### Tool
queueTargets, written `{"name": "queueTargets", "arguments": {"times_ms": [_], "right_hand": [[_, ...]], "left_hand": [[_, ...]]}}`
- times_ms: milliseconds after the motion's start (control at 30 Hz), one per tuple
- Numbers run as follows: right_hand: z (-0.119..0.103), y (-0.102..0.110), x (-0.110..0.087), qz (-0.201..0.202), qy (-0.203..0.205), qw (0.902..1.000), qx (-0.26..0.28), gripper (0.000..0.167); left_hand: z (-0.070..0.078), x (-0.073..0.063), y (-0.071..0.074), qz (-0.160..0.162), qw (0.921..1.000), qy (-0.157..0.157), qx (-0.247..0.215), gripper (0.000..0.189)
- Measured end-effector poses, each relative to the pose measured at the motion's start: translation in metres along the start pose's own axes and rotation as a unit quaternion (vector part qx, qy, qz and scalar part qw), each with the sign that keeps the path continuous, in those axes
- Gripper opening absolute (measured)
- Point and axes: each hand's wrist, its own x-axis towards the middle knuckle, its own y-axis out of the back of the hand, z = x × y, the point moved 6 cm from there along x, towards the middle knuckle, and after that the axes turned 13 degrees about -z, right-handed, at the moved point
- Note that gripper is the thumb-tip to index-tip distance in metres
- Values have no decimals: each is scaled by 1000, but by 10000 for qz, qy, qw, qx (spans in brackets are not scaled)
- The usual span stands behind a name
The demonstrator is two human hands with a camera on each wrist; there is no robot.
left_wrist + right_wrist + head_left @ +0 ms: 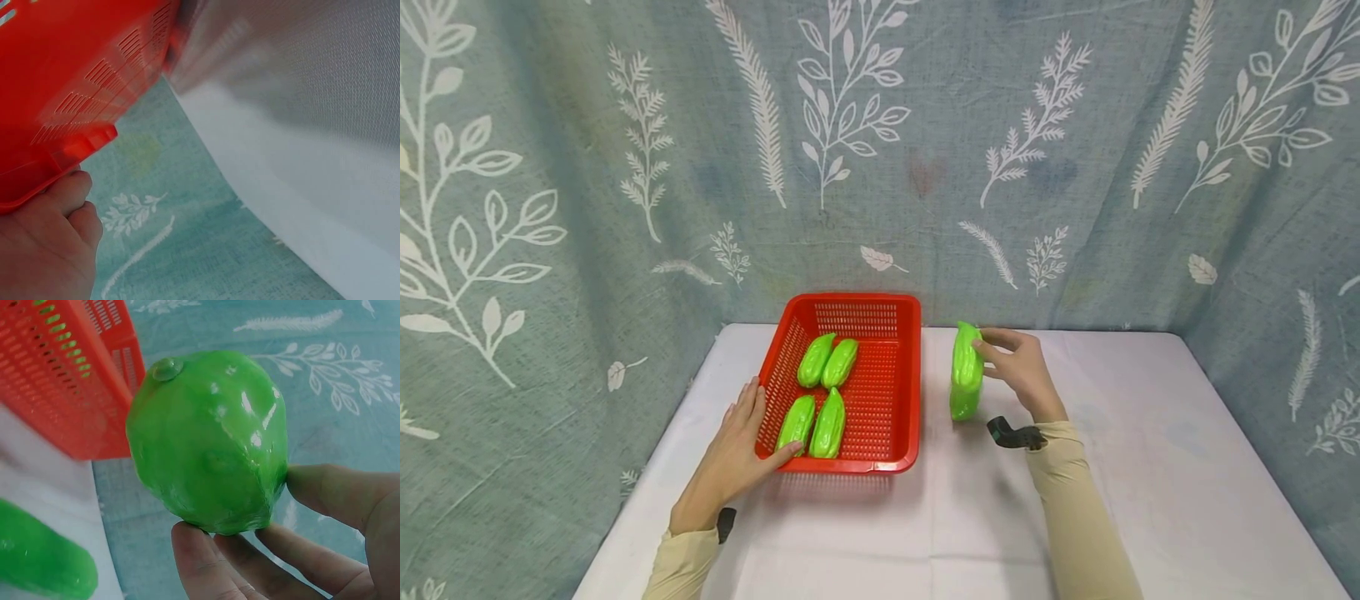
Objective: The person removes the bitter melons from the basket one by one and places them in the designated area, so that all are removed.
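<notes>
My right hand (1018,371) pinches a glossy green ridged vegetable (967,358) between thumb and fingers, right of the red basket (907,375). The right wrist view looks onto its rounded end, with the fingertips along its lower side and the thumb on the right. Lower in that view lies another green vegetable (44,556), partly cut off by the frame. My left hand (733,450) rests at the basket's near left corner, its fingers straight along the left rim and the thumb across the front rim. Several similar vegetables (838,363) lie in the basket's left half.
A white cloth covers the table (1150,433). Behind it and at both sides hangs a grey-green curtain (925,167) with white leaf prints. The basket has slotted side walls and stands near the table's far left part.
</notes>
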Motion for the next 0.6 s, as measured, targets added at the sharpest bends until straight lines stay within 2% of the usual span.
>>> {"name": "queueTargets", "arguments": {"times_ms": [367,600], "right_hand": [[20,17,-4,163,-138,9998,-5,53],[36,26,-6,260,-364,9989,-104,57]], "left_hand": [[0,0,0,9,10000,-4,-22,114],[0,-1,0,-18,10000,41,-50,115]]}}
